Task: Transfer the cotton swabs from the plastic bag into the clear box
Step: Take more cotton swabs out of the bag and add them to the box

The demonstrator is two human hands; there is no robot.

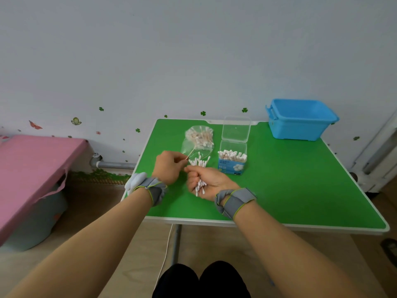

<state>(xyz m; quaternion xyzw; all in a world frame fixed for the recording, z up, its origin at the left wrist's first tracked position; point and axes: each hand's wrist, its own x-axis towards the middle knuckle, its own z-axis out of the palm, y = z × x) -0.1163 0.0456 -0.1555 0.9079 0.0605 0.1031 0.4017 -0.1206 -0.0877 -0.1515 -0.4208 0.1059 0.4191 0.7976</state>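
Right hand: curled round a bundle of cotton swabs.
Left hand: a single swab is pinched beside the bundle.
Clear box: lid raised, swabs already stood inside.
Plastic bag: many swabs are left; the task is judged roughly midway.

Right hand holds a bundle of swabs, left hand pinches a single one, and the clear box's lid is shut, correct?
No: the head view shows the clear box open, its lid standing up behind it. The right hand does hold the bundle of swabs and the left hand pinches a single swab.
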